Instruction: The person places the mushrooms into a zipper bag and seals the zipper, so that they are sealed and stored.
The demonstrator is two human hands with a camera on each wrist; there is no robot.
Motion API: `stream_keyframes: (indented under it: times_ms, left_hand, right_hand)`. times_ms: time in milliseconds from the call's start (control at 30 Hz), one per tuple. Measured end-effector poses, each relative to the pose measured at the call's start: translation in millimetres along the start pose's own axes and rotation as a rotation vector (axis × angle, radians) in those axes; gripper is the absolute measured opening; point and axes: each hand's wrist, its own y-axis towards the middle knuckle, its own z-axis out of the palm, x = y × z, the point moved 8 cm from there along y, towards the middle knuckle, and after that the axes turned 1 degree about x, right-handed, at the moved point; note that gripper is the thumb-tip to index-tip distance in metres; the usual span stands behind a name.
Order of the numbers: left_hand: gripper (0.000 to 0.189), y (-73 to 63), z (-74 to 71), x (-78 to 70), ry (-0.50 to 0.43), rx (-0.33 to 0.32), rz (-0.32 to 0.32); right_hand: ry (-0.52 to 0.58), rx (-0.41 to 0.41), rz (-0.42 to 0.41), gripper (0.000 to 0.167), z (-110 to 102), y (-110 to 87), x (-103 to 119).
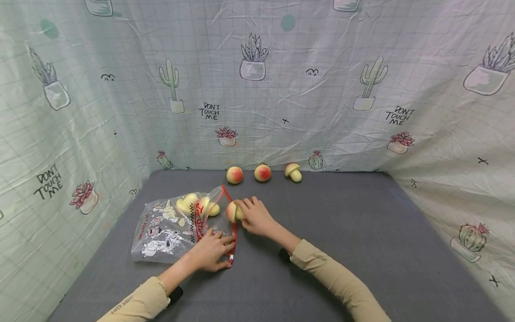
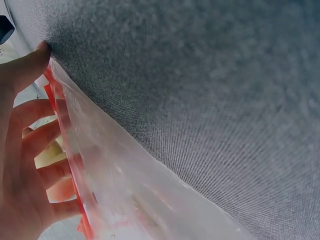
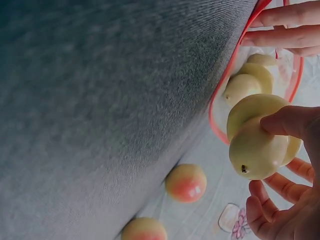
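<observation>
Loads of worktop [image 1: 342, 241] right of the zip bag [image 1: 165, 232]. Left hand [image 1: 213, 250]: fingers splayed on the bag's red edge [image 1: 235, 230]. Right hand's [image 1: 257, 218] pinching a toy mushroom [image 1: 232, 212] at its mouth. Beyond the bag, two rounded red-yellow toys [image 1: 235, 175].

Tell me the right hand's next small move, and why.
I'd probably ease the held mushroom leftward, deeper into the bag: the right hand grips it right by the opening's red edge, the left hand rests at that same edge, and another mushroom already lies inside.
</observation>
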Motion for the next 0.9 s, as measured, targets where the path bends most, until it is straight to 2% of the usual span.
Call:
stream_keyframes:
  times_ms: [167, 467, 700, 900]
  left_hand:
    - [0.053, -0.1, -0.5, -0.1, 0.0, 0.015, 0.004]
    - [0.049, -0.3, -0.3, 0.1, -0.007, 0.025, 0.008]
    - [0.049, -1.1, -0.7, 0.1, -0.017, 0.025, 0.004]
    - [0.048, -0.9, -1.4, -0.1, -0.029, 0.024, 0.002]
  right_hand:
    - [0.014, 0.01, 0.003, 0.055, 5.4, 3.4, 2.8]
    - [-0.028, 0.023, -0.008, 0.054, 14.2, 12.4, 10.9]
    - [-0.021, 0.08, 0.01, 0.054, 19.1, 19.7, 18.6]
    - [-0.049, 0.091, 0.006, 0.054, 20.4, 24.1, 23.3]
